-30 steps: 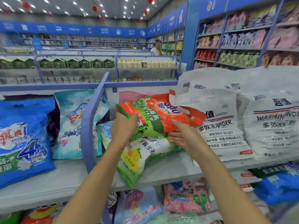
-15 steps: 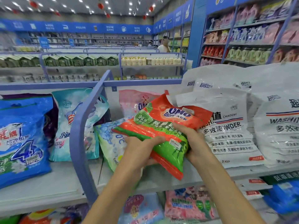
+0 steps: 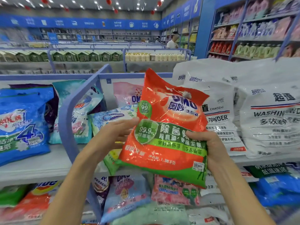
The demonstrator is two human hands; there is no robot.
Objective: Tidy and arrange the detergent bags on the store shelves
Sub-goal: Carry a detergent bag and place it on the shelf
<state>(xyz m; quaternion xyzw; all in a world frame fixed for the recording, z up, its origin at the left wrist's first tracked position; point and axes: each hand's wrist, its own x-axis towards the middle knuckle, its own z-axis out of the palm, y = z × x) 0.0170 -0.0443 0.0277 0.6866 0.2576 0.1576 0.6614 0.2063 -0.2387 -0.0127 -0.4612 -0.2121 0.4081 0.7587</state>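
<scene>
We are holding an orange detergent bag [image 3: 168, 127] in both hands in front of a store shelf [image 3: 40, 164], the left hand [image 3: 113, 135] gripping its left edge with the thumb on the front and the fingers going behind, the right hand [image 3: 209, 148] curling around its lower right side with the thumb pressing on the printed face. The grey shelf is carrying a blue bag [image 3: 21, 124] to the left of a blue divider rail [image 3: 68, 114], with a pink bag [image 3: 126, 95] standing behind and white washing powder bags [image 3: 267, 119] leaning to the right; more bags are lying on the level below, and stocked aisles are running behind under blue signs. The bag is hanging clear of the shelf, its long axis near upright, top seal pointing up, front facing us
</scene>
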